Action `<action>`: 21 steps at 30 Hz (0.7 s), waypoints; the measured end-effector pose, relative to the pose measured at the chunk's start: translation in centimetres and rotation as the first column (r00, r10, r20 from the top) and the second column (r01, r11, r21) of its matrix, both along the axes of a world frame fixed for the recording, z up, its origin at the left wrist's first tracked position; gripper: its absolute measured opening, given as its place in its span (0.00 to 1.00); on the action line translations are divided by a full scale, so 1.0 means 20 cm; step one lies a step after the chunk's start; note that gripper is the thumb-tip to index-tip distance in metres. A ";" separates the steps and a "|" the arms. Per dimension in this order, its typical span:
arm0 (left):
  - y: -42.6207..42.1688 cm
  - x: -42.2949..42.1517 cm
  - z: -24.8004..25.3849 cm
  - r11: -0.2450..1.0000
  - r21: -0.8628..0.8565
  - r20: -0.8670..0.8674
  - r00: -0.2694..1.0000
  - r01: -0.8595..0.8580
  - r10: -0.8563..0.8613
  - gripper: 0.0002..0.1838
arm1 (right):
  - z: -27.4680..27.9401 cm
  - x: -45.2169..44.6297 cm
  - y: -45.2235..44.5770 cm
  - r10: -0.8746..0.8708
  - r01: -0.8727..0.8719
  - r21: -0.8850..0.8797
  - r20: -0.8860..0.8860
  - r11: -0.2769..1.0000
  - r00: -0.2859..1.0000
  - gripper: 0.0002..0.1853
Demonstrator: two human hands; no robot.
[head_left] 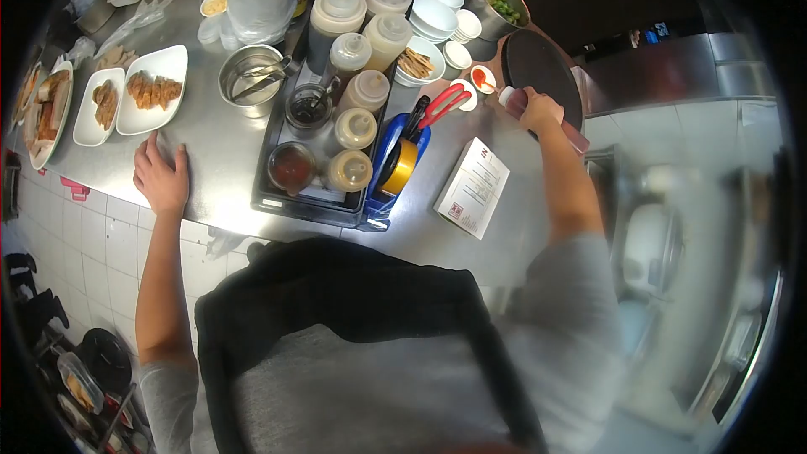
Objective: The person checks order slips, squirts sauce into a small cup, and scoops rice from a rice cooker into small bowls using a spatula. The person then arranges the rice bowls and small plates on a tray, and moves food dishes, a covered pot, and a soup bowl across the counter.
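My right hand (540, 111) is wrapped round a squeeze bottle (577, 139) of reddish sauce. The bottle is tipped on its side, its pale cap end pointing left at a small white cup (482, 80) with red sauce in it. Just beside that cup stands another small white cup (464, 94). Fingers apart, my left hand (161, 175) lies at the counter's front edge and holds nothing. Close above it are a white dish of sliced browned meat (154, 91) and a narrower dish of meat (105, 107).
A black tray (267, 201) carries several squeeze bottles and sauce jars. Beside it are a blue tape dispenser (378, 208), red-handled scissors (445, 104) and a printed paper (475, 188). White bowls (433, 18), a pot of green vegetables (499, 4) and a black round tray (546, 67) stand behind.
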State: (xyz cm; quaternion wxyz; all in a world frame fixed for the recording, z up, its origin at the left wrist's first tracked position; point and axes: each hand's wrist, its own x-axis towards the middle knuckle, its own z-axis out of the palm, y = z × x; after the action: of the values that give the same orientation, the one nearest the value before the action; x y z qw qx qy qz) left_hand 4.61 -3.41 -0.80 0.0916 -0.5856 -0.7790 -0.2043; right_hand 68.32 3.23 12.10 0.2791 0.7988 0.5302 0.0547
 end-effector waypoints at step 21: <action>0.00 0.00 0.00 1.000 -0.008 0.011 1.000 -0.008 0.008 0.31 | -0.22 0.28 -0.13 0.028 0.139 0.178 -0.706 0.974 0.708 0.48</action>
State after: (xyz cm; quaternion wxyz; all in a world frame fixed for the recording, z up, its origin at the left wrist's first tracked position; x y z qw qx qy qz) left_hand 4.68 -3.40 -0.80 0.0860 -0.5818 -0.7826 -0.2041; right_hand 73.99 0.56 7.62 -0.0315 0.8004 0.5626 -0.2045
